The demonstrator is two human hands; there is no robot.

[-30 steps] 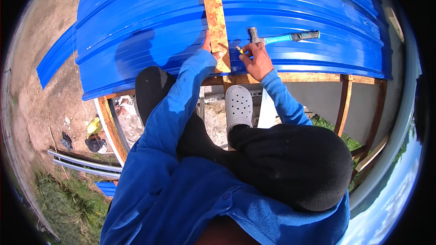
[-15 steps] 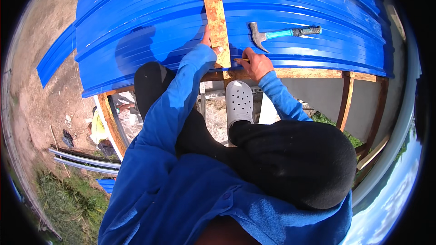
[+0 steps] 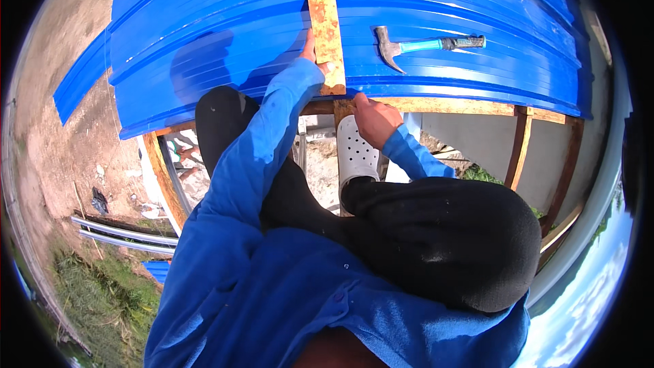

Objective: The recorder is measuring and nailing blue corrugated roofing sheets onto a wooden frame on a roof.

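A long wooden board [image 3: 322, 13] lies across the blue corrugated metal roofing sheet [image 3: 436, 0], its near end close to the sheet's edge. My left hand [image 3: 309, 46] is wrapped round the board near that end, fingers on its left side and the thumb on top. Just right of the board's end, my right hand [image 3: 378, 123] is closed at the sheet's lower edge, against the wooden beam [image 3: 449, 105]. The thin yellow pencil it held half a second ago is hidden by the fingers. A claw hammer [image 3: 422, 45] with a blue and black handle rests on the sheet beyond my right hand.
My foot in a white clog [image 3: 357, 146] stands below the roof edge, between my hands. Wooden posts [image 3: 519, 146] frame openings with ground far below. Metal lengths [image 3: 126, 235] lie at lower left, and another blue sheet [image 3: 82, 85] juts out at the left.
My right hand has moved down and slightly left, off the sheet's surface to its edge, and the pencil has gone out of sight. My left hand stays on the board.
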